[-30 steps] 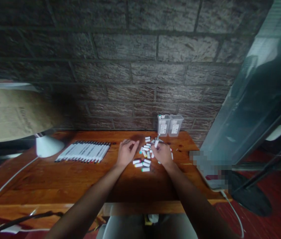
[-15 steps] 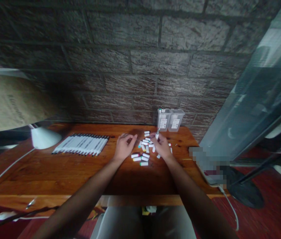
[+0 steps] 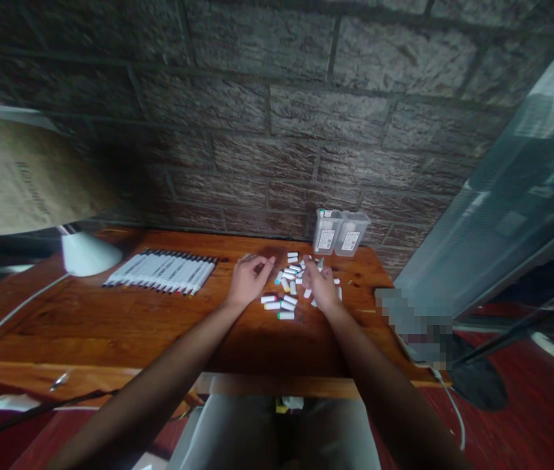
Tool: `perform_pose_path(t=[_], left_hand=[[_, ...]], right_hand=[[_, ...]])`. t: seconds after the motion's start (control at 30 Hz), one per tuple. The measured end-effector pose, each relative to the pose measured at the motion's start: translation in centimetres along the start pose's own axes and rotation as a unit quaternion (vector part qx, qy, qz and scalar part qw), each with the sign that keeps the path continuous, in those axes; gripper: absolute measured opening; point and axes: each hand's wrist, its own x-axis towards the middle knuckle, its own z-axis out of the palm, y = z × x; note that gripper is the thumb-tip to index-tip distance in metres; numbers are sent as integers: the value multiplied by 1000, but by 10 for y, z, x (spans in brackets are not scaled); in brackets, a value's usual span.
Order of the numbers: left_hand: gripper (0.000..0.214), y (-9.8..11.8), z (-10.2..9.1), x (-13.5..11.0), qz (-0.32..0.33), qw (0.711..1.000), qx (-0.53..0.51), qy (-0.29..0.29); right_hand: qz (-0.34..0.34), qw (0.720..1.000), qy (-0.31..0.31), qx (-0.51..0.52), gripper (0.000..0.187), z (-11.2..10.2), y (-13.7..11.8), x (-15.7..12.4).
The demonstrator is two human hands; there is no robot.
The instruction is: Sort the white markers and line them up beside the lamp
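Caps (image 3: pixel 287 301): loose pile, back-right of bench (image 3: pixel 110 326), axes mixed | left hand (image 3: pixel 249 282): open, flat, just left of pile | right hand (image 3: pixel 323 289): curled over pile's right side, nearer; I cannot tell its grip | markers (image 3: pixel 159 273): row, back-left.

The place looked like a small work corner in a home, not a shop or a lab. A wooden table (image 3: pixel 110 326) stood against a rough, dark brick wall (image 3: pixel 306 117). On it were a white lamp (image 3: pixel 85 251) with its white cable (image 3: pixel 7 320), a neat row of markers (image 3: pixel 159 271), loose marker caps (image 3: pixel 281 303) and two clear plastic boxes (image 3: pixel 340 232). Beside the table, on a red floor (image 3: pixel 526 418), stood the dark round base of a stand (image 3: pixel 477 388).
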Motion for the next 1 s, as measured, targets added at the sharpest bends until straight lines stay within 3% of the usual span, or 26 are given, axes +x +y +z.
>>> perform_pose_path(t=[0.2,0.6,0.73,0.87,1.0], left_hand=[[32,4,1,0,-3,1000,-7,7],[32,4,1,-3,1,1000,-17,13],[31,7,0,-2,30,999,-14,10],[23,5,0,-1,15,999,-33,21],[20,1,-1,-2,-9,997,-79,19]], right_hand=[[2,1000,-16,-19,43,7,-5,0],[-44,994,55,-86,37,17,-3,-1],[-41,997,40,-42,38,19,-1,-1],[-19,1000,-16,-14,40,12,-1,0],[-46,999,3,18,28,-1,-4,4]])
